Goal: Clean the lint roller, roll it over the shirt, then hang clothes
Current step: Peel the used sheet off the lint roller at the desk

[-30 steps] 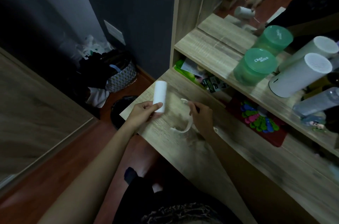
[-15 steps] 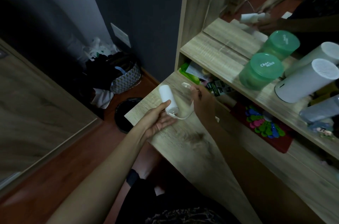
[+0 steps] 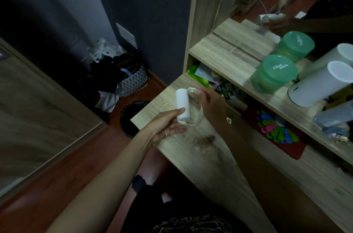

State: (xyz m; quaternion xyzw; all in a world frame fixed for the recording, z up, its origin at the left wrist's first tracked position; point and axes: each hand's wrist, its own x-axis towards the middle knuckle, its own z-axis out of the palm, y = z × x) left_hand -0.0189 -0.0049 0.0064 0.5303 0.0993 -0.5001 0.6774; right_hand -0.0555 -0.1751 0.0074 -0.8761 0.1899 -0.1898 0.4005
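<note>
- Over the near-left corner of the wooden desk [image 3: 210,166], I see both hands raised just above the surface with the lint roller [image 3: 182,103] between them.
- My left hand [image 3: 168,125] lies palm up and grasps the roller's white roll at its lower end, thumb pressed on the side and fingers beneath.
- My right hand [image 3: 213,106] has its fingers curled, pinching the roller's thin white handle [image 3: 192,90], which loops from the roll's top end round to its bottom end.
- The roll stands nearly upright, tilted slightly, and its surface looks plain white.
- A dark fuzzy clump of lint [image 3: 206,140] lies on the desk just below the hands.
- To the right, a shelf [image 3: 219,51] carries a green lidded jar [image 3: 275,75] printed "Charmiss" and, beside it, a white cylinder [image 3: 321,85].
- A mirror [image 3: 248,0] behind the shelf reflects the hands and the roller.
- Under the shelf sits a red tray [image 3: 294,148] holding colourful clips.
- On the floor to the left, a patterned basket [image 3: 133,82] is heaped with dark clothes, and a black bin [image 3: 131,118] stands near the desk corner.
</note>
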